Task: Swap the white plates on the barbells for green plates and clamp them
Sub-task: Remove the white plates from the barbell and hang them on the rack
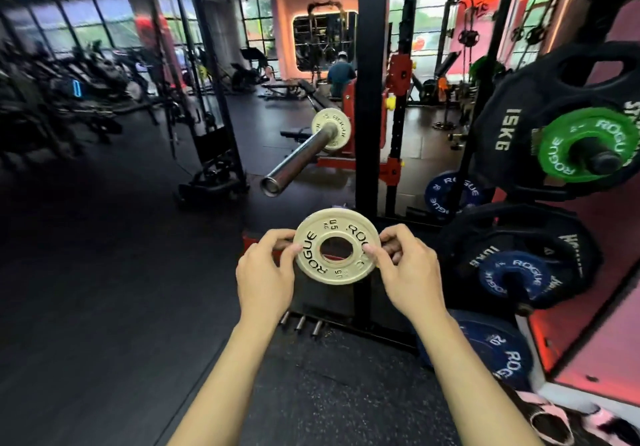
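A small white Rogue plate (313,248) is held upright in front of me, off the bar. My left hand (265,272) grips its left edge and my right hand (405,269) grips its right edge, thumbs on the face. Beyond it the chrome barbell sleeve (298,159) points toward me, with another white plate (341,123) sitting far up it near the rack. A green Rogue plate (561,147) hangs on a storage peg at the right, in front of a black 15 kg plate (512,123).
The black rack upright (369,81) stands just behind the held plate. Blue plates (512,272) and black plates fill the lower pegs at right, another blue plate (498,348) leans on the floor. A person sits at a bench far back. Dark rubber floor lies to the left.
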